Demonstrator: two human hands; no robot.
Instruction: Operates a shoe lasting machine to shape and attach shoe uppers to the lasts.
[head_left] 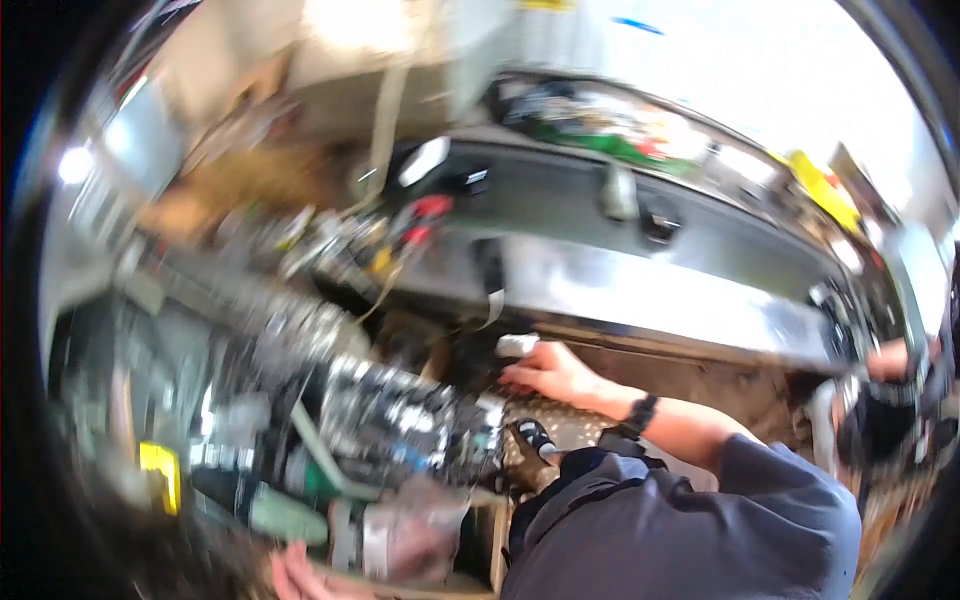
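My right hand point(557, 374) is closed around a small white object point(517, 345), too blurred to name. It is in front of the workbench's front edge, with a dark watch on the wrist. At the lower left, my left hand point(292, 574) is cut off by the picture's edge. Its visible fingers look stretched out, beside a wooden box point(499, 545). In that box lies a clear plastic bag point(415, 530) with something reddish inside. I cannot make out anything held in the left hand.
A metal-topped workbench point(600, 285) runs across, bearing a dark tool point(489, 265), a red-handled item point(430, 208) and a spray-can-like object point(619, 192). A long tray point(590, 120) of small parts stands behind. Glossy plastic-wrapped goods point(390, 415) fill the left. Another person's arm point(888, 358) shows at right.
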